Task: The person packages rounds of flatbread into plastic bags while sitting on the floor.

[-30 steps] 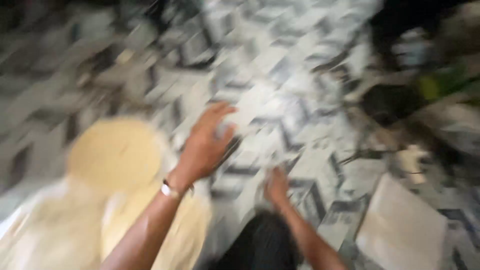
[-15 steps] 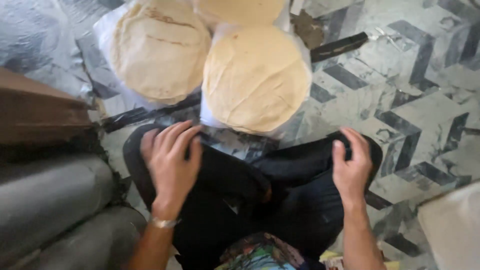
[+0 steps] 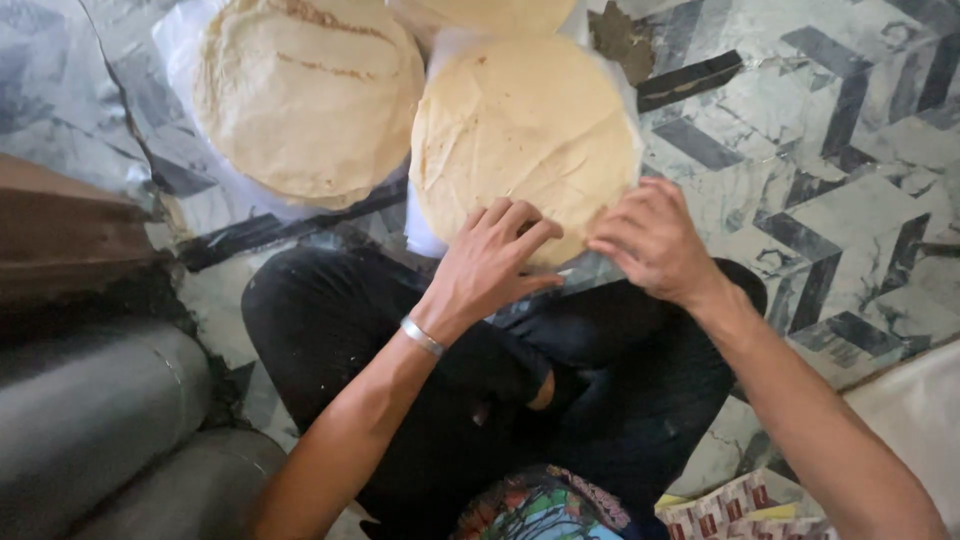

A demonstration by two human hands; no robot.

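Flatbread: a round pale flatbread lies flat on a white sheet on the patterned floor, just in front of the seated person's crossed legs
Left hand: the left hand rests on the near edge of that flatbread, fingers spread apart and laid flat on it, clamped on nothing; a metal bangle sits at the wrist
Right hand: the right hand touches the same near edge at its right side, fingers loosely curled and slightly apart; whether they pinch the edge cannot be told
Neighbouring bread: a second round flatbread lies just beside the first, to its left, and a third shows at the top edge
Legs: black trousers, crossed
Left side: grey rolls beside the legs
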